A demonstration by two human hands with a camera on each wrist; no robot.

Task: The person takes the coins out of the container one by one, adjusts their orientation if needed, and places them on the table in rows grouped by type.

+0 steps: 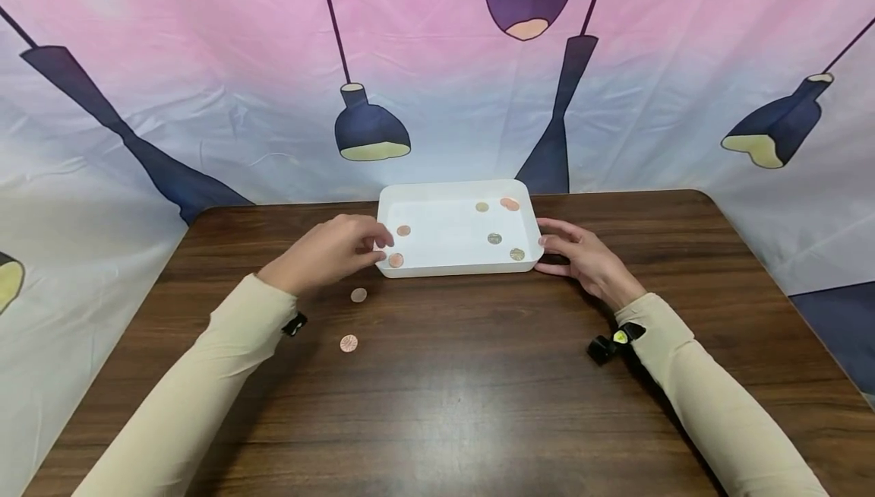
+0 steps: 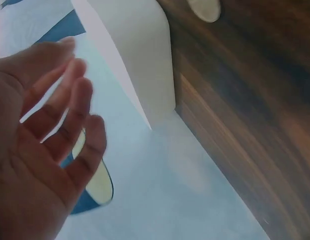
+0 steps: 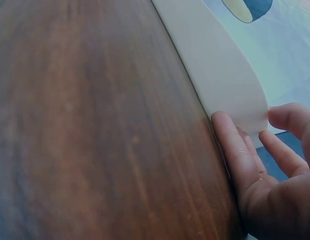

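Note:
A shallow white tray (image 1: 451, 272) stands near the table's far edge with several coins in it. Copper-coloured coins (image 1: 403, 230) lie at its left end, and duller yellowish coins (image 1: 494, 239) and more copper ones (image 1: 510, 204) at its right. Over the tray's left rim hovers my left hand (image 1: 335, 250), fingers loosely bent; the left wrist view shows nothing held. My right hand (image 1: 584, 257) rests against the tray's right end, its fingertips (image 3: 222, 120) touching the outer wall and rim. On the table, left of centre, lie a pale coin (image 1: 358, 295) and a copper-coloured coin (image 1: 349, 343).
The dark wooden table (image 1: 451, 375) extends in front of the tray and to both sides. Behind it hangs a cloth backdrop (image 1: 273, 102) printed with lamps, close to the tray's back wall. Dark straps with small devices (image 1: 604, 346) sit on the wrists.

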